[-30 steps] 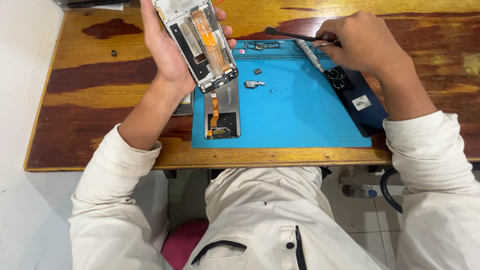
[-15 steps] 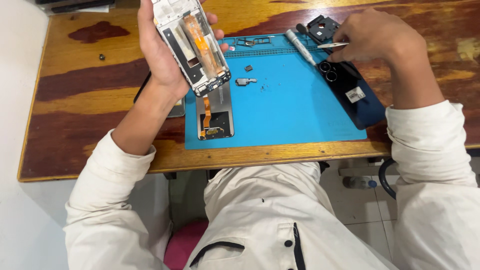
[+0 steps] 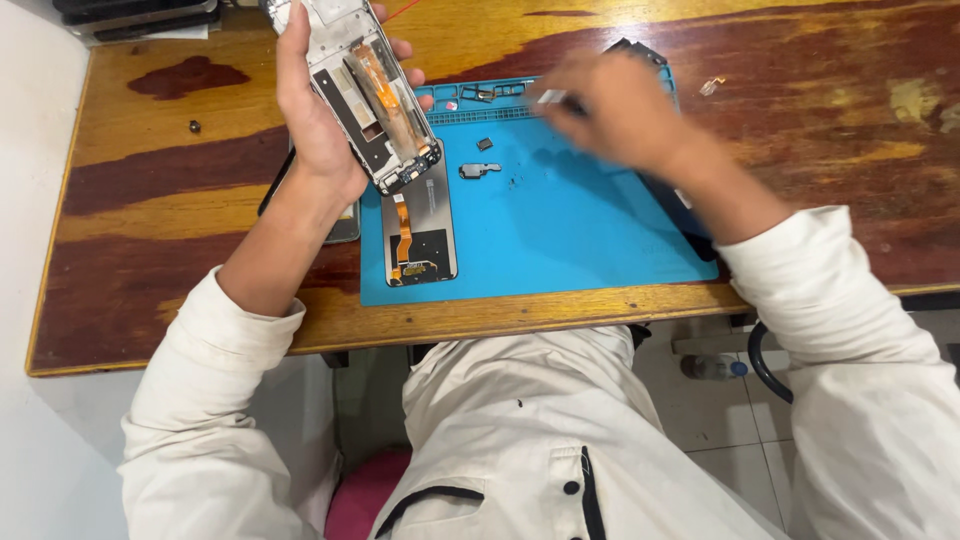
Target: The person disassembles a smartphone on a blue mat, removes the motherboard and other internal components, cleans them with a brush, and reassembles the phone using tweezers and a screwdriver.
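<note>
Up near the far edge of the desk (image 3: 180, 215), the left hand (image 3: 320, 120) is wrapped around an opened phone frame (image 3: 370, 95), fingers curled over one long side and the thumb side behind it, so the bare insides with their orange ribbon face the person's eyes. Holding it raised and tilted this way keeps the inner parts readable while the other hand is free.

That right hand (image 3: 620, 115) hovers over the top of the blue mat (image 3: 560, 240), smeared by motion. A pale sliver sticks out from its fingers toward the left, perhaps a thin tool, but I cannot tell what it is or how tightly the fingers are closed.

Below the frame, a loose screen panel (image 3: 420, 235) lies face down on the mat's left side, its orange cable showing, kept on the soft surface along with a small grey bracket (image 3: 478, 171) and a smaller dark bit beside it.

A dark flat object under the left forearm is mostly covered. The frame's top end is cut off by the picture edge, and a dark thing behind the right wrist is largely hidden.
</note>
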